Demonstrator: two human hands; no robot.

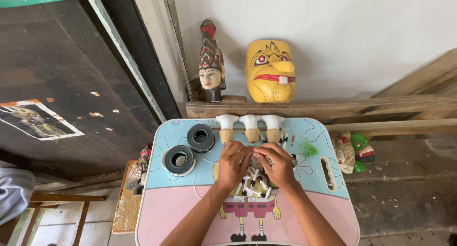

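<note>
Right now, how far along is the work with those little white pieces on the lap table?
Looks done: three white-and-tan carved pieces stand in a row at the table's far edge. In hand: the left hand and right hand meet over a pile of small white and black pieces, fingertips together; whether either has a grip on one is hidden. Left: that pile, still loose. Two tape rolls lie untouched.
</note>
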